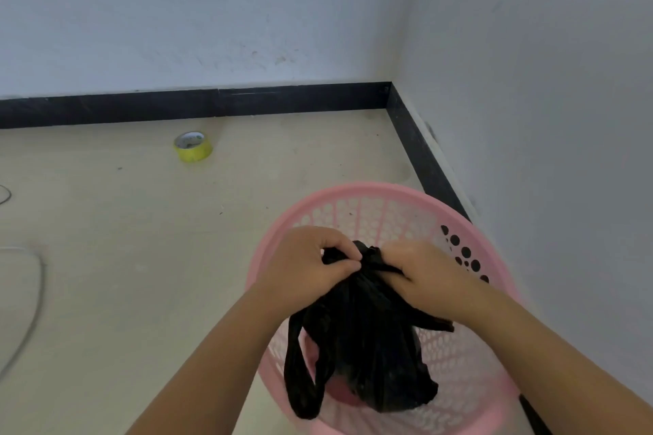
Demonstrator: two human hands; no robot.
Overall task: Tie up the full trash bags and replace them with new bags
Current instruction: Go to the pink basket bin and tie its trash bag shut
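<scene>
Pale floor point(141, 258) meeting the dark skirting point(176, 106) in the corner. Pink perforated basket point(371, 194) right below me, black trash bag point(371, 346) hanging above its opening. My left hand point(304, 265) and right hand point(427, 275) both have a closed grip on the bag's gathered top. Yellow tape roll point(193, 146) near the wall.

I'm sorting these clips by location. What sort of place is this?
Probably a bare indoor room corner: plain white walls, a black baseboard and a pale floor with a pink trash basket on it.
</scene>
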